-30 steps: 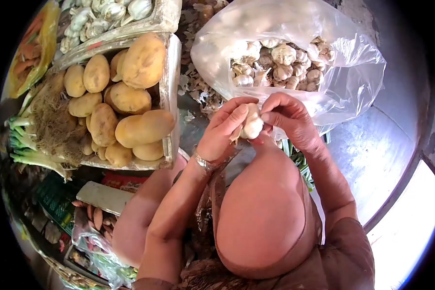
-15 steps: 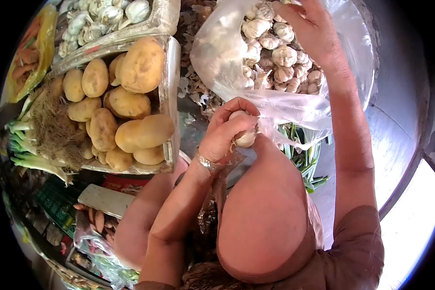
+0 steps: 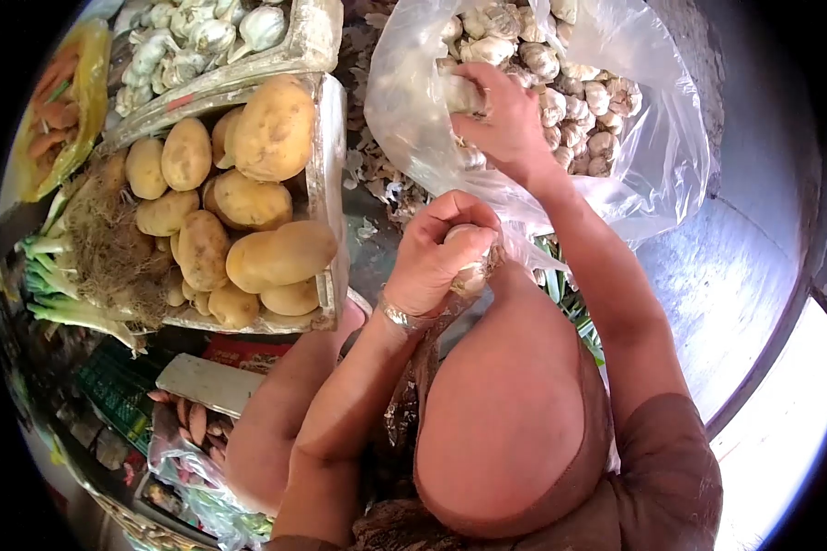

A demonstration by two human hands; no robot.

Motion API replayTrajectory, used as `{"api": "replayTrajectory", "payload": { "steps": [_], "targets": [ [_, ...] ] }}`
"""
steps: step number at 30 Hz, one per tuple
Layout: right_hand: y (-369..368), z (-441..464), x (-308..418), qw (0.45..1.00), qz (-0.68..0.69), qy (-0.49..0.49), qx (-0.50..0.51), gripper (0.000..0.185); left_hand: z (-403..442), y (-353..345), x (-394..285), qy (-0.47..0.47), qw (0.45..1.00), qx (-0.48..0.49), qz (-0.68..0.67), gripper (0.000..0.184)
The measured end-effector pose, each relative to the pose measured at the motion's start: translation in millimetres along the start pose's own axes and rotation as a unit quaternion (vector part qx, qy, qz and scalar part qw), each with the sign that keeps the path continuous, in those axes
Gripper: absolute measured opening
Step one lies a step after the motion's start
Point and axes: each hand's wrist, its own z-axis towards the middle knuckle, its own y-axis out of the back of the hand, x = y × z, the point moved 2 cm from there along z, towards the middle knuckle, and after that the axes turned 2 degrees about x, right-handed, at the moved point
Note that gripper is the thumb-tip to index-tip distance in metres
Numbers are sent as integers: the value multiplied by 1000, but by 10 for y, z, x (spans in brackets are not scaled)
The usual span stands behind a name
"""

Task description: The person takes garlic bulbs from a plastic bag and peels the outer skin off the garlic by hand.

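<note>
Garlic bulb (image 3: 470, 279) clamped in left hand (image 3: 436, 253), fingers curled round it, just past the bare knee (image 3: 510, 386). Hands apart. Next, potato box (image 3: 332, 138): piled with potatoes (image 3: 248, 198), an oblong one overlapping its right edge in view; green-tipped stalks with tangled roots (image 3: 119, 253) heaped along its left edge. Papery skins (image 3: 386, 179) strewn between box and clear plastic bag (image 3: 666, 170). Bag open, holds garlic heap (image 3: 583, 115); right hand (image 3: 504, 119) reaches in at its left side, thumb and fingers either side of a blurred pale bulb (image 3: 461, 95), can't tell if closed on it. Farther: garlic crate (image 3: 317, 39) against box's far edge, white bulbs (image 3: 213, 37) inside; yellow bag (image 3: 97, 92) of orange vegetables (image 3: 53, 119) off crate's left end.
</note>
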Motion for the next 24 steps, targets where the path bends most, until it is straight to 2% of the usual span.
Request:
{"api": "replayTrajectory", "payload": {
  "steps": [1, 3, 5, 6, 8, 10, 11, 12, 13, 14, 16, 17, 18, 20, 21, 22, 24],
  "targets": [
    [43, -29, -37, 1000, -1, 2, 3, 56, -1, 22, -6, -1, 1000, -1, -3, 12],
    [169, -151, -160, 978, 206, -32, 9, 53, 12, 67, -9, -5, 997, 24, -69, 12],
    [292, -288, -171, 911, 400, -99, 30, 44, 43, 95, 24, -8, 996, 16, -87, 11],
    [379, -341, -113, 911, 399, -100, 28, 44, 62, 113, 45, -12, 995, 7, -103, 11],
    [468, -459, -27, 790, 576, -204, 52, 45, 97, 128, 77, -16, 994, 14, -104, 10],
    [463, -573, 1, 768, 603, -205, 67, 49, 113, 128, 79, -30, 996, -23, -75, 21],
    [410, -634, -22, 734, 634, -231, 80, 49, 101, 123, 62, -30, 996, -24, -75, 21],
    [383, -673, -5, 699, 662, -255, 93, 49, 86, 105, 12, -44, 998, -16, -38, 31],
    [372, -697, 35, 701, 655, -265, 99, 50, 76, 90, -33, -58, 998, -8, -1, 41],
    [349, -709, 69, 692, 667, -251, 112, 46, 76, 71, -43, -60, 998, -10, -1, 41],
    [354, -733, 157, 726, 619, -261, 148, 52, 69, -2, -85, -127, 991, -14, 42, 59],
    [347, -749, 156, 721, 625, -262, 146, 41, 53, -36, -126, -131, 991, -8, 26, 60],
    [338, -745, 206, 719, 627, -259, 148, 41, 53, -34, -129, -133, 991, -10, 28, 60],
    [394, -689, 336, 839, 501, -185, 101, 27, 66, -13, -128, -142, 986, -12, 85, 62],
    [459, -667, 369, 898, 406, -124, 119, 23, 63, 5, -135, -152, 980, -8, 132, 64],
    [490, -675, 439, 910, 383, -108, 117, 22, 81, 8, -95, -182, 974, -19, 133, 65],
    [484, -706, 465, 888, 424, -141, 109, 23, 66, -15, -111, -156, 980, -9, 121, 66]
  ]
}}
